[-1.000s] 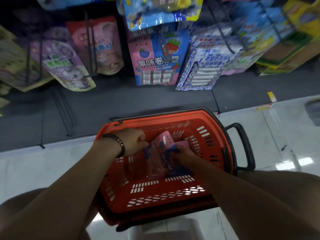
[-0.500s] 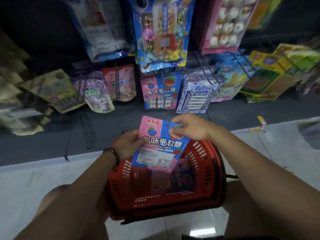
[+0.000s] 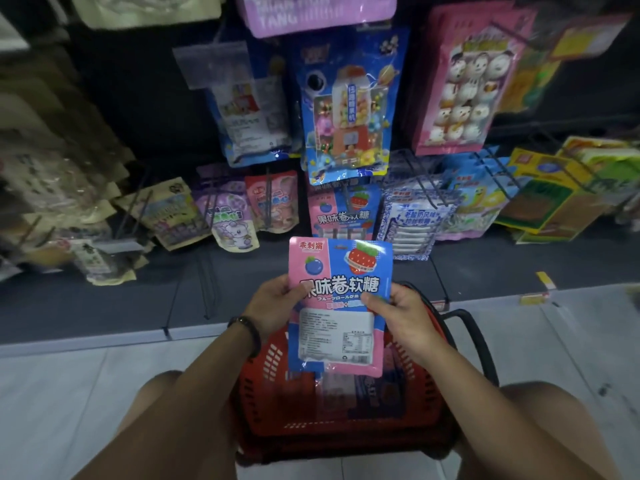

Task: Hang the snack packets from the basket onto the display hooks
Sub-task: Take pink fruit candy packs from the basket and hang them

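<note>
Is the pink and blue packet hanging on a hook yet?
No, the left hand and right hand hold the packet up over the red basket.

A dark display rack (image 3: 145,109) fills the aisle wall, its wire hooks (image 3: 424,187) loaded with sweets. Purple pouches (image 3: 230,216) and pink pouches (image 3: 273,202) hang at left, pink-and-blue packs (image 3: 341,216) in the middle, blue-and-white packs (image 3: 412,223) just beside them and yellow-green packs (image 3: 554,202) at right. Below runs a dark grey base shelf (image 3: 138,303) with yellow tags (image 3: 543,278) at its front edge, where it meets a pale tiled floor (image 3: 69,393). A red basket (image 3: 263,382) with a black handle (image 3: 481,341) sits low between the person's knees, with packets (image 3: 346,393) lying flat inside. What the basket rests on is hidden.
</note>
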Demonstrator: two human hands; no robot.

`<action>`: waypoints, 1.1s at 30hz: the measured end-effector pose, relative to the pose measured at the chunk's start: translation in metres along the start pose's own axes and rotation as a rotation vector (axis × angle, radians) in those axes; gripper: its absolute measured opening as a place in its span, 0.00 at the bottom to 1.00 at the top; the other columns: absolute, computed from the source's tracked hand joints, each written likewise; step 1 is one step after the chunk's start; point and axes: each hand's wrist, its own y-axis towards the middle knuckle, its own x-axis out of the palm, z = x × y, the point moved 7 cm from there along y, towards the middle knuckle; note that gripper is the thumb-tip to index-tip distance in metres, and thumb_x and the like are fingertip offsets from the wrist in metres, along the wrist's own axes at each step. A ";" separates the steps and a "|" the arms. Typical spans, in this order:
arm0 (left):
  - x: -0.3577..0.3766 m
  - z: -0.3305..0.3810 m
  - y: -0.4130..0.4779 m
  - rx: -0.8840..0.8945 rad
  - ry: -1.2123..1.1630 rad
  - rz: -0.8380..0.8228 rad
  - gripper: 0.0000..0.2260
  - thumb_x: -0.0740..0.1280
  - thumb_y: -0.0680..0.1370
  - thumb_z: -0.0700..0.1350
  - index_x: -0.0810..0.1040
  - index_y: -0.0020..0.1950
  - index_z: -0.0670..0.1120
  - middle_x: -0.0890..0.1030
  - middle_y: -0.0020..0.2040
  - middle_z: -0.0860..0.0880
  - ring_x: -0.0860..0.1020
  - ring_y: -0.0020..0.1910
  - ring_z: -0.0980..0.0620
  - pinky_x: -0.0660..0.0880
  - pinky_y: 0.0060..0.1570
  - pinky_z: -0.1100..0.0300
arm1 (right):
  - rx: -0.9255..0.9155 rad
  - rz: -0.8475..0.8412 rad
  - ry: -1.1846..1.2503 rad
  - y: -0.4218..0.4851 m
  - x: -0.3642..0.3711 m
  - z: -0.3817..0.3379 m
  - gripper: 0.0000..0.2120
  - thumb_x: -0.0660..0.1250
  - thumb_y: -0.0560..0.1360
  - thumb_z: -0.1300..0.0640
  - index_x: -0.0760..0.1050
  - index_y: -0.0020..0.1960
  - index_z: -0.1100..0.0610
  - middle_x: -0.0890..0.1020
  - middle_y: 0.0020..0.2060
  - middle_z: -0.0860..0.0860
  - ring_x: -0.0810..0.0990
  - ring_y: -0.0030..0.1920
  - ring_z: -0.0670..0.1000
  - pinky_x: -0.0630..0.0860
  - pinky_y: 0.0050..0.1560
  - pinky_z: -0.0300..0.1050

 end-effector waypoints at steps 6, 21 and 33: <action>-0.001 -0.002 0.003 0.021 0.235 0.302 0.26 0.78 0.70 0.62 0.75 0.60 0.51 0.80 0.58 0.49 0.82 0.55 0.48 0.81 0.58 0.48 | -0.073 0.216 0.011 0.005 -0.012 -0.005 0.04 0.72 0.81 0.63 0.86 0.52 0.60 0.91 0.46 0.52 0.88 0.43 0.48 0.83 0.44 0.45; 0.052 0.024 -0.007 0.129 -0.098 0.202 0.11 0.63 0.86 0.42 0.84 0.61 0.43 0.88 0.55 0.47 0.85 0.56 0.47 0.80 0.58 0.54 | -0.307 0.034 -0.359 -0.006 0.006 -0.017 0.15 0.75 0.80 0.57 0.85 0.62 0.40 0.80 0.56 0.50 0.83 0.57 0.46 0.78 0.59 0.41; 0.023 0.025 0.010 0.129 -0.232 0.037 0.09 0.66 0.85 0.39 0.83 0.61 0.50 0.89 0.54 0.49 0.87 0.52 0.51 0.83 0.47 0.58 | -0.279 0.189 -0.061 0.007 -0.035 -0.037 0.07 0.71 0.82 0.62 0.84 0.59 0.57 0.90 0.46 0.55 0.89 0.46 0.52 0.84 0.50 0.46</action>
